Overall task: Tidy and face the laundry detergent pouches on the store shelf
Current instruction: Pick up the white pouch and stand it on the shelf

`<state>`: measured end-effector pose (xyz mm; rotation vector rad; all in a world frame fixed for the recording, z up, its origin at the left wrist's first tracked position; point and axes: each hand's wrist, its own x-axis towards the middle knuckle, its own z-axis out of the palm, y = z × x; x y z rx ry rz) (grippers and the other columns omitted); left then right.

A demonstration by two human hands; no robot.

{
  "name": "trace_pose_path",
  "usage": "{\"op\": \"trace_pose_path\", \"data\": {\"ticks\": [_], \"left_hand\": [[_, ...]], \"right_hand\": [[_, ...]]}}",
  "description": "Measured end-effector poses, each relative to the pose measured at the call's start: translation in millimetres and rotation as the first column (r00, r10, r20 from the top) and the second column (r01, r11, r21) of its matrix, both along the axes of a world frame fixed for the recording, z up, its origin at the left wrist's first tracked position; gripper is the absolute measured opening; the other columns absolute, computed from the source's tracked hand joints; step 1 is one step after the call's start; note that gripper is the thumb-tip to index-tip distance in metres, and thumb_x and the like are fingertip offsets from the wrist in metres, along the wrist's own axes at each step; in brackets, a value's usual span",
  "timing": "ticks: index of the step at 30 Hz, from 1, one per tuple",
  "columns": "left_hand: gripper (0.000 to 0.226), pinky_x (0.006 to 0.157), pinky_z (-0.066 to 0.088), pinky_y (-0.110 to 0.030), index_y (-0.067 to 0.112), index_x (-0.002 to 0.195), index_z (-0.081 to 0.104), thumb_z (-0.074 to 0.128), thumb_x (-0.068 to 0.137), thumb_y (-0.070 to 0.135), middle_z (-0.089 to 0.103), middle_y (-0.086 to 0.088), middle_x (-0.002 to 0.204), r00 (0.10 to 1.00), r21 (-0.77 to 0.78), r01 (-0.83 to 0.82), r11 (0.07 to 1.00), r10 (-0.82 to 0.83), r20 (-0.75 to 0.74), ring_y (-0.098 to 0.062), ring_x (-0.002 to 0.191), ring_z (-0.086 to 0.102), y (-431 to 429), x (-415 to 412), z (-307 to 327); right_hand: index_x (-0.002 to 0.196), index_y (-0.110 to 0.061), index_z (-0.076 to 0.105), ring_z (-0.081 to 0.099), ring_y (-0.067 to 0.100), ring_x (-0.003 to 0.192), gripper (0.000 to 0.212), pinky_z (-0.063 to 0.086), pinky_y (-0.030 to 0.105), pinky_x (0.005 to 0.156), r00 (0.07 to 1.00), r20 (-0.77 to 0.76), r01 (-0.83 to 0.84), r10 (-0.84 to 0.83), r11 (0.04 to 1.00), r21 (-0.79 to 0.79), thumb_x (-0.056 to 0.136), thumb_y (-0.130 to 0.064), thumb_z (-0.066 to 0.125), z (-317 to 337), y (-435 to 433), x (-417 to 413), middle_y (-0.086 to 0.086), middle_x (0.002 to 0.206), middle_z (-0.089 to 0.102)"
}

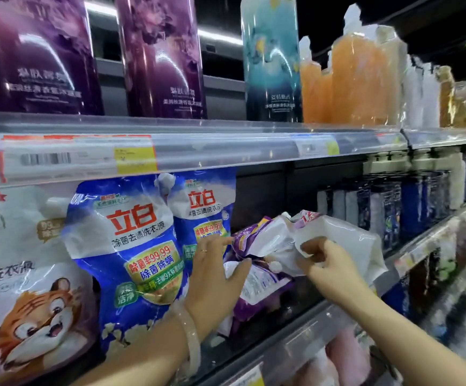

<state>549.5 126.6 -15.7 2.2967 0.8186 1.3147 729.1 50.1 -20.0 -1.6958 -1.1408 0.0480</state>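
Observation:
On the middle shelf two blue detergent pouches [131, 246] stand upright, facing front. To their right purple and white pouches [257, 285] lie slumped in a heap. My left hand [215, 277] rests flat against the lower purple pouch, thumb on it and fingers touching the upper one. My right hand [329, 266] grips the white back of the upper purple pouch [337, 235], which is tilted and crumpled above the heap.
A white pouch with a tiger cartoon [23, 288] stands at far left. Dark bottles [393, 207] fill the shelf to the right. The upper shelf carries purple pouches [159, 57], a teal one and orange refills. A price rail [170, 154] overhangs.

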Motion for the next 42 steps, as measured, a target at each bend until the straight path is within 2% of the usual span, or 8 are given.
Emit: {"op": "trace_pose_path", "data": {"ticks": [5, 9, 14, 20, 26, 31, 34, 42], "left_hand": [[0.006, 0.065, 0.035, -0.004, 0.028, 0.087, 0.051, 0.054, 0.091, 0.03, 0.043, 0.009, 0.091, 0.992, -0.148, 0.076, 0.986, -0.089, -0.086, 0.0, 0.076, 0.046, -1.1, 65.9, 27.5], [0.045, 0.055, 0.034, -0.025, 0.021, 0.056, 0.037, 0.043, 0.093, 0.045, 0.042, 0.003, 0.06, 0.993, -0.322, 0.023, 0.946, -0.06, -0.106, -0.013, 0.057, 0.042, 4.4, 127.6, 38.7], [0.083, 0.102, 0.045, -0.038, 0.013, 0.105, 0.068, 0.036, 0.07, 0.082, 0.067, -0.01, 0.102, 0.992, -0.664, -0.041, 0.746, -0.05, -0.117, -0.026, 0.101, 0.064, 20.9, 188.8, 55.2], [0.089, 0.106, 0.041, -0.038, 0.034, 0.09, 0.076, 0.041, 0.039, 0.099, 0.067, 0.0, 0.112, 0.906, -0.664, -0.217, 0.715, -0.106, -0.41, -0.025, 0.109, 0.062, 30.5, 221.6, 72.7], [0.099, 0.091, 0.051, -0.032, 0.021, 0.115, 0.065, 0.089, 0.027, 0.058, 0.07, 0.001, 0.111, 0.914, -0.72, -0.246, 0.649, -0.091, -0.394, -0.02, 0.102, 0.067, 34.3, 226.9, 71.3], [0.078, 0.081, 0.058, -0.031, 0.017, 0.102, 0.07, 0.091, 0.032, 0.046, 0.074, -0.002, 0.1, 0.952, -0.712, -0.184, 0.678, -0.056, -0.3, -0.017, 0.085, 0.072, 24.9, 224.0, 57.1], [0.036, 0.05, 0.052, -0.015, 0.013, 0.082, 0.074, 0.089, 0.054, 0.03, 0.076, 0.001, 0.069, 0.987, -0.728, -0.092, 0.68, -0.033, -0.156, -0.009, 0.062, 0.072, 13.0, 210.8, 44.0], [0.017, 0.046, 0.043, -0.004, 0.024, 0.07, 0.06, 0.077, 0.073, 0.024, 0.067, 0.022, 0.051, 0.993, -0.667, 0.032, 0.744, -0.098, -0.061, 0.004, 0.055, 0.064, -20.5, 187.2, 14.1]], "right_hand": [[0.099, -0.008, 0.061, 0.057, 0.022, 0.084, 0.017, 0.044, 0.03, 0.077, 0.986, 0.112, 0.115, -0.125, 0.989, 0.093, 0.085, -0.017, 0.061, 41.7, -23.8, 66.8, 0.006, 0.095, 0.062], [0.105, -0.002, 0.061, 0.056, 0.025, 0.088, 0.024, 0.043, 0.033, 0.077, 0.991, 0.056, 0.12, -0.124, 0.991, 0.065, 0.086, -0.016, 0.059, 57.5, -19.9, 136.7, 0.01, 0.095, 0.062], [0.118, 0.002, 0.057, 0.057, 0.029, 0.098, 0.045, 0.049, 0.035, 0.077, 0.98, -0.2, -0.053, 0.009, 0.974, -0.218, 0.091, -0.034, 0.055, 37.3, 5.7, 197.9, 0.02, 0.114, 0.063], [0.133, -0.007, 0.046, 0.052, 0.023, 0.109, 0.073, 0.041, 0.028, 0.072, 0.891, -0.442, -0.274, 0.104, 0.9, -0.34, 0.083, -0.061, 0.05, 5.0, 40.4, 225.2, 0.006, 0.136, 0.05], [0.135, -0.003, 0.044, 0.053, 0.032, 0.117, 0.081, 0.045, 0.037, 0.097, 0.855, -0.517, -0.273, 0.052, 0.892, -0.361, 0.081, -0.063, 0.05, -8.4, 49.3, 243.8, 0.014, 0.131, 0.055], [0.096, -0.003, 0.066, 0.065, 0.022, 0.056, 0.051, 0.049, 0.023, 0.053, 0.701, -0.696, -0.378, 0.154, 0.908, -0.179, 0.073, -0.048, 0.072, -11.6, 50.4, 241.5, 0.007, 0.063, 0.071], [0.101, 0.0, 0.067, 0.072, 0.03, 0.073, 0.059, 0.056, 0.033, 0.062, 0.583, -0.782, -0.43, 0.219, 0.9, -0.068, 0.058, -0.036, 0.085, -16.3, 43.9, 234.2, 0.015, 0.082, 0.076], [0.089, 0.003, 0.07, 0.07, 0.032, 0.079, 0.045, 0.053, 0.044, 0.074, 0.365, -0.892, -0.49, 0.268, 0.87, 0.061, 0.053, -0.023, 0.077, -11.5, 27.8, 234.7, 0.019, 0.082, 0.075]]}}
